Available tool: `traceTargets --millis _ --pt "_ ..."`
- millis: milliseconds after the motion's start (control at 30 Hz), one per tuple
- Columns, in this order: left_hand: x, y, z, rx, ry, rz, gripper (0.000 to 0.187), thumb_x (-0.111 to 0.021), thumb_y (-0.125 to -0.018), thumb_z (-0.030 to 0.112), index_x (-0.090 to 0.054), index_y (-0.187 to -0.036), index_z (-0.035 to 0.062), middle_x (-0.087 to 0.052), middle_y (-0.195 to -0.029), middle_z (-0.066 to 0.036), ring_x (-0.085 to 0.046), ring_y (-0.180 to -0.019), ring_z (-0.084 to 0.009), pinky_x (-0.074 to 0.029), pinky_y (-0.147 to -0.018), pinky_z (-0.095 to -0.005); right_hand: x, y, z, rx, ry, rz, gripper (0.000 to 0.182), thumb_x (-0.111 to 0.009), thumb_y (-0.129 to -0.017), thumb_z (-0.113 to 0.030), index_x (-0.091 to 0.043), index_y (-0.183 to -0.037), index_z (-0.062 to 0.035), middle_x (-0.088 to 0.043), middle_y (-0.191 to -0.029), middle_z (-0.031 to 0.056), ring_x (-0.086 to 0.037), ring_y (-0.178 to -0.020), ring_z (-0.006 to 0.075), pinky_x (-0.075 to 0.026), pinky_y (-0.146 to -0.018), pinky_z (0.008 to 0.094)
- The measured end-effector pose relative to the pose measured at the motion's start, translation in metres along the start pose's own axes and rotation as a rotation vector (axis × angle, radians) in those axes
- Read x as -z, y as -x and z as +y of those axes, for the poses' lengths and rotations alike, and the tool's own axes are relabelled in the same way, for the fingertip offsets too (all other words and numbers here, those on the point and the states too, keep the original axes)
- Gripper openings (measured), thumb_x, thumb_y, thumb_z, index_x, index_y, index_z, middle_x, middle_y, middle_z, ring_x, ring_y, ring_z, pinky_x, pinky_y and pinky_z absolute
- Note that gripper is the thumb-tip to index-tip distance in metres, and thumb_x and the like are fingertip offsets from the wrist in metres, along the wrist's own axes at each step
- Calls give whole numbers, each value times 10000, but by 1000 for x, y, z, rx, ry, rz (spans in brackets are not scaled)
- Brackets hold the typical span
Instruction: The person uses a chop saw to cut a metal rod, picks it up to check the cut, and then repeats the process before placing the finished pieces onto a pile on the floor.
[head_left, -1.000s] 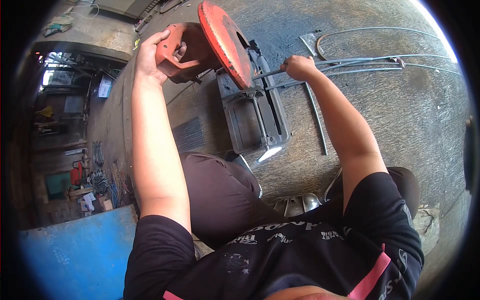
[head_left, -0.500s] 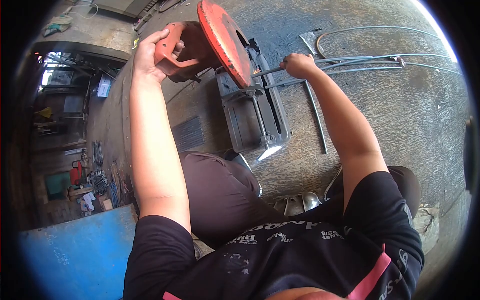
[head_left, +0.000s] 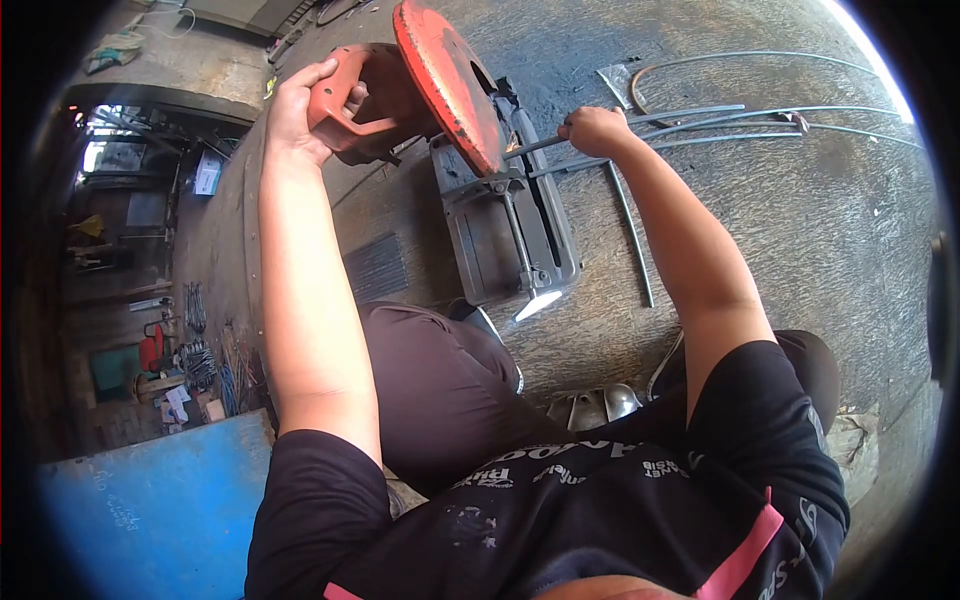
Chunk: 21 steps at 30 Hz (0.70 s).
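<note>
My left hand (head_left: 297, 118) is wrapped around the D-shaped handle of an orange chop saw (head_left: 440, 75), whose round, chipped guard hangs over a grey base (head_left: 492, 255) on the floor. A clamp screw (head_left: 518, 235) runs along that base. To the right of the guard, my right hand (head_left: 597, 132) is closed on a thin metal rod (head_left: 690, 117). The rod's near end reaches under the guard, where a small orange glow shows. The guard hides most of the cutting disc. Other long rods (head_left: 690, 139) lie just beside the held one.
A short rod (head_left: 631, 235) lies on the floor right of the saw. Bent rods (head_left: 770, 55) extend to the far right. Left of the base is a dark ribbed plate (head_left: 376, 265). A blue panel (head_left: 165, 510) and clutter (head_left: 195, 370) occupy the lower left.
The far end of the held rod has swung slightly away from me, apart from the rods beside it. Both hands and the saw stay nearly where they were.
</note>
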<state>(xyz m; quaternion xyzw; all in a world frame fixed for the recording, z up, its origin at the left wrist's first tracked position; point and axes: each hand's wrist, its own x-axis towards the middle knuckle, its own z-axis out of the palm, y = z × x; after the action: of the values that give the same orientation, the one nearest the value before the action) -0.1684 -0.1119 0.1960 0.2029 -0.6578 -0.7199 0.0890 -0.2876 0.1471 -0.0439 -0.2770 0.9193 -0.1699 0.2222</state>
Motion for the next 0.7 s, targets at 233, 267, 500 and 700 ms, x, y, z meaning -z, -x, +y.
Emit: traceTargets --millis 233,267,500,700 --pt "1 -1 1 17 15 -15 345 -605 -859 154 -548 -1124 -58 -612 -1018 -165 -610 -783 -222 -554 -704 -306 0 -1 -1 4 4 19 358 -482 -939 -405 -686 -1121 -174 -659 -1170 85 -579 -1150 281 -298 -1036 524" --pt "1 -1 1 17 15 -15 345 -605 -859 154 -548 -1124 -58 -612 -1018 -165 -610 -783 -222 -554 -704 -306 1 -1 -1 4 3 21 359 -482 -938 -406 -685 -1123 -174 -658 -1171 83 -579 -1150 282 -298 -1037 525" --pt "9 -6 0 42 12 -29 350 -610 -852 162 -551 -1128 -45 -600 -1037 -155 -598 -785 -215 -551 -696 -301 2 1 -2 -1 27 8 355 -485 -935 -406 -686 -1115 -175 -659 -1171 77 -581 -1148 276 -317 -1015 522" --pt "7 -2 1 62 -17 -75 364 -562 -874 199 -541 -1157 -29 -597 -1039 -150 -595 -817 -204 -563 -721 -325 1 1 -2 -8 1 21 358 -482 -936 -406 -684 -1118 -174 -660 -1166 80 -581 -1148 271 -317 -1012 517"
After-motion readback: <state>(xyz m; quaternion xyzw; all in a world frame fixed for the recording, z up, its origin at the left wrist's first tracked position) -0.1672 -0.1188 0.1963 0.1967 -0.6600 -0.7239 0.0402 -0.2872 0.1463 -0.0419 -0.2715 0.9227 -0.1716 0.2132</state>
